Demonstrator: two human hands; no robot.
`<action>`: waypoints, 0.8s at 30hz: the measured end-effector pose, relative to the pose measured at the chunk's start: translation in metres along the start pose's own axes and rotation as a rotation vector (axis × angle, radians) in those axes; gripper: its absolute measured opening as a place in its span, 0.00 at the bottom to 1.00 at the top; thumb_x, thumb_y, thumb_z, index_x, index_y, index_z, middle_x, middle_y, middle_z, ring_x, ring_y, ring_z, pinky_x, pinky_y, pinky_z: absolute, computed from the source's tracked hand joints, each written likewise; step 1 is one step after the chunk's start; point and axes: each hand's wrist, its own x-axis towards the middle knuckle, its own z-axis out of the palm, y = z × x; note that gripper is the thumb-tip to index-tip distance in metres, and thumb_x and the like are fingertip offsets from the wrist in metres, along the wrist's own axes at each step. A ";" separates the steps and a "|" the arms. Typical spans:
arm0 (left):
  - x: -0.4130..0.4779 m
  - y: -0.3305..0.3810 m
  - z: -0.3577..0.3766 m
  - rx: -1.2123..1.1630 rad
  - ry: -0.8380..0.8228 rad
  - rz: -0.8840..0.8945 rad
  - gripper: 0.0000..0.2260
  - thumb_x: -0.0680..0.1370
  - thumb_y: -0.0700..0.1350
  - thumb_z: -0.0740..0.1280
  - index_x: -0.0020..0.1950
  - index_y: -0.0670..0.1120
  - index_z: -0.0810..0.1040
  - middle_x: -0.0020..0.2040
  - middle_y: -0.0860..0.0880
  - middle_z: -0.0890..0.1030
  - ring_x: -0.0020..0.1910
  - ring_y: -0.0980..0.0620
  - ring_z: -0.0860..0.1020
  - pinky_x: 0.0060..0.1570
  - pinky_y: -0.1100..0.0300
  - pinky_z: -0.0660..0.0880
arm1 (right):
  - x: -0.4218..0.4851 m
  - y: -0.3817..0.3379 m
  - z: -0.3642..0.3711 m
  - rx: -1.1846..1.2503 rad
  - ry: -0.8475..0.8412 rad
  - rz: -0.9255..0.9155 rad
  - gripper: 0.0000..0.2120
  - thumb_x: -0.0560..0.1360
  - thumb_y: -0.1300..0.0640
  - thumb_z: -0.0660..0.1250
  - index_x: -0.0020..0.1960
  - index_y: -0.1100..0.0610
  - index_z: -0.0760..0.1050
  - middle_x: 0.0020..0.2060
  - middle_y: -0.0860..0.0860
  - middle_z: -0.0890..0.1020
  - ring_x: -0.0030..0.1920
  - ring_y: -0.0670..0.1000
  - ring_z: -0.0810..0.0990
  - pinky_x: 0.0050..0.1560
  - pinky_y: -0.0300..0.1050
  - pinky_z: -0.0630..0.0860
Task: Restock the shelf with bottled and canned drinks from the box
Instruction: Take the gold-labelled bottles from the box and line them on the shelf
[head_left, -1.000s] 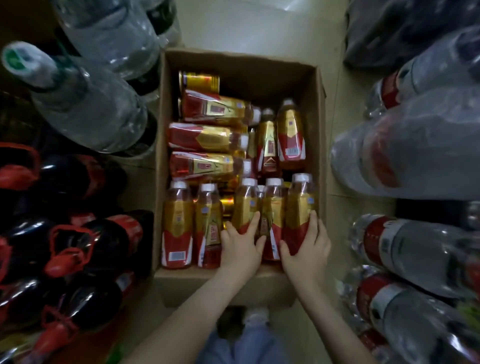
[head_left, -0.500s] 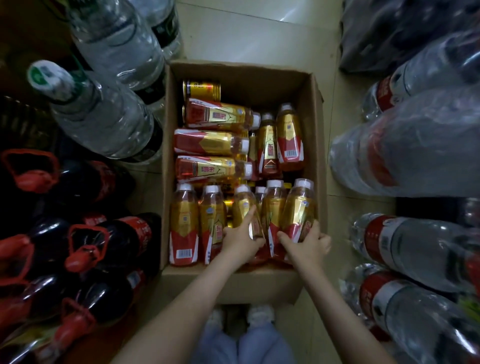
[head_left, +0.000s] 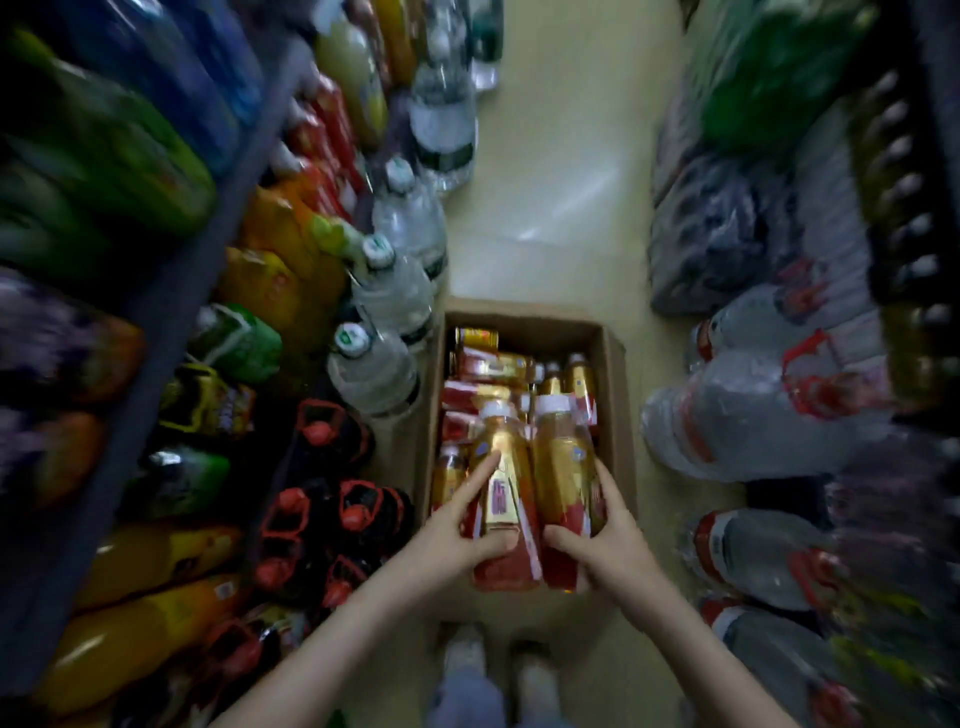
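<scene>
— Gold-and-red plastic bottle with a white cap (head_left: 511, 499): sitting where?
— Hovering just above the near end of the brown cardboard box (head_left: 616, 395), being gripped low down by the left hand (head_left: 452, 535), forefinger stretching up the label.
— And beside it?
— Second gold-and-red plastic bottle (head_left: 563, 467), touching the first, being clasped by the right hand (head_left: 608, 545).
— Pointing which way?
— Caps leaning away over the box, bases sitting down at the palms. Probably heading for the dark shelf (head_left: 166, 322) left of the box, nearer for the left hand.

This is a shop aisle: a dark shelf (head_left: 171, 312) full of colourful drink bottles, and shrink-wrapped packs of clear water bottles (head_left: 769, 415) on the pale tiled floor (head_left: 561, 171).
</scene>
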 end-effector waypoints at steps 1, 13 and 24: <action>-0.026 0.020 0.003 0.004 -0.005 0.035 0.34 0.75 0.41 0.72 0.68 0.72 0.61 0.68 0.54 0.73 0.61 0.55 0.77 0.61 0.53 0.75 | -0.018 -0.028 -0.005 0.008 -0.046 -0.041 0.45 0.62 0.54 0.80 0.71 0.42 0.59 0.61 0.48 0.77 0.58 0.45 0.79 0.56 0.44 0.78; -0.349 0.090 0.083 -0.014 0.442 0.523 0.35 0.71 0.48 0.74 0.66 0.77 0.61 0.71 0.56 0.69 0.63 0.55 0.76 0.61 0.50 0.75 | -0.260 -0.209 0.032 -0.267 -0.352 -0.636 0.51 0.62 0.40 0.75 0.68 0.23 0.40 0.68 0.48 0.65 0.68 0.53 0.69 0.67 0.60 0.68; -0.654 0.056 0.113 0.027 0.936 0.820 0.36 0.70 0.47 0.76 0.68 0.73 0.63 0.69 0.58 0.72 0.63 0.56 0.76 0.61 0.51 0.75 | -0.502 -0.287 0.158 -0.164 -0.859 -0.929 0.45 0.73 0.59 0.70 0.69 0.26 0.44 0.67 0.37 0.66 0.59 0.36 0.74 0.52 0.36 0.77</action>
